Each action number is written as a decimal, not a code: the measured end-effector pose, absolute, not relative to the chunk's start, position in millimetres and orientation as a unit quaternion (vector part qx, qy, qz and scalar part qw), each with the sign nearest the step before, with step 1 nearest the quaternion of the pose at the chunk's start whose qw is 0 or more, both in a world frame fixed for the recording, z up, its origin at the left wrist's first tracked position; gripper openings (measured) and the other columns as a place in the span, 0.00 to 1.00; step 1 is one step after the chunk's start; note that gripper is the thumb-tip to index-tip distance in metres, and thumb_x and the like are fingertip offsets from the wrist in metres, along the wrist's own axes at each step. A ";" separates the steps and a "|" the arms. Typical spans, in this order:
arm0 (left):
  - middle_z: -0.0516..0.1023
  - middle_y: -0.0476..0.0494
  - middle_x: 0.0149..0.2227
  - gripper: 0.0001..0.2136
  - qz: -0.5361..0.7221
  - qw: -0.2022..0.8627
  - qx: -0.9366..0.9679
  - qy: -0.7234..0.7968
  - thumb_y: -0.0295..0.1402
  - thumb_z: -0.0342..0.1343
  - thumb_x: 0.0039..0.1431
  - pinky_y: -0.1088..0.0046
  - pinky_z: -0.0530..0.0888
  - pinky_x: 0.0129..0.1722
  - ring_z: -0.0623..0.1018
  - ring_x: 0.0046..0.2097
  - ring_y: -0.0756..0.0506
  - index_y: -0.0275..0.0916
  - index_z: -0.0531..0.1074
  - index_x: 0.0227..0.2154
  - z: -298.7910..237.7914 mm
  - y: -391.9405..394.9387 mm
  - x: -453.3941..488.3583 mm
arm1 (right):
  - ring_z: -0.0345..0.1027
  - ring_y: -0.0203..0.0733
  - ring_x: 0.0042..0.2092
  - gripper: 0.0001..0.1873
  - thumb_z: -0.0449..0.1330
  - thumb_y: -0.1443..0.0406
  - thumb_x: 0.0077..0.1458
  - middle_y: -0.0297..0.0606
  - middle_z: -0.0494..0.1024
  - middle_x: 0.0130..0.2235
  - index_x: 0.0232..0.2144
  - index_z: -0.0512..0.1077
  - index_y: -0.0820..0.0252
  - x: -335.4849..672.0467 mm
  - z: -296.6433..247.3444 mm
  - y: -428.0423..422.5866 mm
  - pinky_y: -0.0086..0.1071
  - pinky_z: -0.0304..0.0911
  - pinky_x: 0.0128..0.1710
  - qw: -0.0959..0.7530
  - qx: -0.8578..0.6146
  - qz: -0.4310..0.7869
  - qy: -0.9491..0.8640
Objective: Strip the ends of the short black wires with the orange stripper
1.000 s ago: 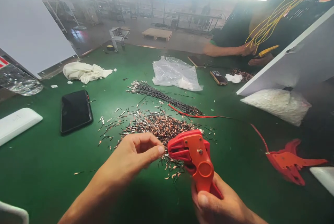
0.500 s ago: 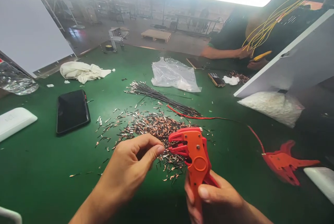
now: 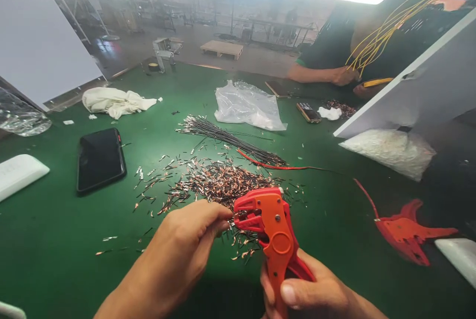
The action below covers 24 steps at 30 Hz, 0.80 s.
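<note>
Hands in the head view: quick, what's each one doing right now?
Left hand: fingertips pinched shut at the mouth of the wire stripper; what they pinch cannot be told.
Right hand: closed around the wire stripper's handles.

Both forearms come into view bare from the bottom edge, with no sleeve, cuff, watch or band showing on either. The left hand (image 3: 186,237) is uncovered, no glove and no ring on the fingers that show. The right hand (image 3: 316,296) is likewise ungloved, its thumbnail short and plain. No clothing of the person's own shows.
</note>
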<state>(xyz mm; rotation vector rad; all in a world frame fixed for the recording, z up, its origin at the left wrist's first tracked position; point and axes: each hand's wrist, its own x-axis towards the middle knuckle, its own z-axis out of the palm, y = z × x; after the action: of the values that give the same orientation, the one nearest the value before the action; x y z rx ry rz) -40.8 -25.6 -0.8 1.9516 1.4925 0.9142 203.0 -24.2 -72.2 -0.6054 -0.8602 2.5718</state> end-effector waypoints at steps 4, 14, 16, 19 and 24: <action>0.79 0.53 0.27 0.08 0.336 0.196 0.731 0.561 0.25 0.52 0.63 0.80 0.69 0.27 0.77 0.27 0.53 0.41 0.75 0.31 0.7 -27.4 -40.1 | 0.66 0.34 0.26 0.20 0.69 0.55 0.50 0.35 0.71 0.23 0.32 0.73 0.68 203.2 -74.0 -24.2 0.32 0.67 0.34 0.184 -0.217 0.909 -0.305; 0.73 0.54 0.27 0.10 0.348 0.084 0.731 0.581 0.20 0.46 0.65 0.79 0.69 0.28 0.74 0.27 0.52 0.42 0.67 0.36 -6.8 -33.5 -34.9 | 0.64 0.33 0.26 0.18 0.69 0.56 0.50 0.33 0.70 0.23 0.32 0.73 0.66 203.5 -70.9 -21.1 0.28 0.63 0.32 0.206 -0.209 0.905 -0.309; 0.74 0.52 0.29 0.12 0.336 0.081 0.751 0.562 0.18 0.45 0.64 0.78 0.70 0.29 0.75 0.29 0.51 0.41 0.69 0.39 -9.3 -32.8 -34.6 | 0.65 0.33 0.27 0.18 0.69 0.56 0.50 0.33 0.70 0.23 0.31 0.73 0.67 203.3 -70.1 -20.9 0.27 0.62 0.32 0.202 -0.206 0.899 -0.331; 0.75 0.49 0.31 0.14 0.332 0.076 0.777 0.530 0.17 0.45 0.63 0.76 0.71 0.31 0.76 0.31 0.50 0.39 0.70 0.42 -11.2 -31.8 -35.2 | 0.65 0.33 0.27 0.18 0.69 0.56 0.50 0.34 0.71 0.23 0.32 0.73 0.68 203.4 -71.6 -21.4 0.29 0.63 0.33 0.193 -0.209 0.904 -0.319; 0.73 0.49 0.28 0.11 0.318 0.087 0.783 0.528 0.20 0.46 0.66 0.74 0.69 0.28 0.72 0.29 0.49 0.38 0.71 0.37 -10.8 -30.4 -36.8 | 0.65 0.32 0.26 0.17 0.68 0.57 0.50 0.34 0.71 0.23 0.32 0.73 0.67 202.3 -74.5 -21.0 0.31 0.66 0.36 0.191 -0.192 0.912 -0.309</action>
<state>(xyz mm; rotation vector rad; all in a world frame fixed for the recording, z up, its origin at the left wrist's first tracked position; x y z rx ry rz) -36.8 -30.4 -10.8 2.3323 1.5718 0.9469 202.3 -21.0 -74.5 -0.5383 -0.8671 2.5614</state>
